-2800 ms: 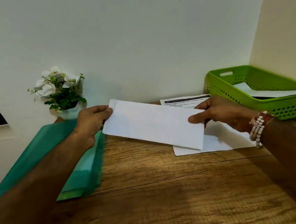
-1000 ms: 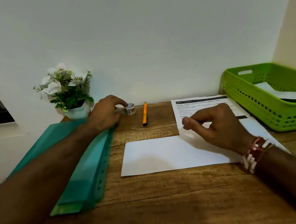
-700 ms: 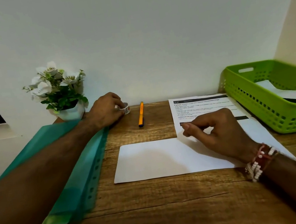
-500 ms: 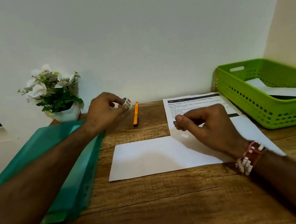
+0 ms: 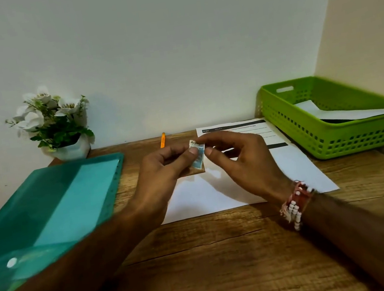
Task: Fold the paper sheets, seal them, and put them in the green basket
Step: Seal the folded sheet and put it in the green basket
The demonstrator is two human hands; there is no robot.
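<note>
A folded white sheet (image 5: 209, 198) lies flat on the wooden desk (image 5: 203, 256), overlapping a printed sheet (image 5: 241, 127) behind it. Above the folded sheet, my left hand (image 5: 164, 169) pinches a small roll of tape (image 5: 197, 153) between thumb and fingers. My right hand (image 5: 241, 160) meets it from the right, fingertips on the roll's upper edge. The green basket (image 5: 336, 140) stands at the back right against the wall, with a folded white paper (image 5: 347, 113) inside it.
A teal plastic folder (image 5: 46, 213) covers the desk's left side. A white pot of flowers (image 5: 57, 126) stands at the back left. An orange pen (image 5: 162, 140) lies near the back wall. Walls close off the back and the right.
The folded sheet was set down on the desk. My left hand picked up the tape roll from near the pen and brought it to the middle, where my right hand rose to meet it.
</note>
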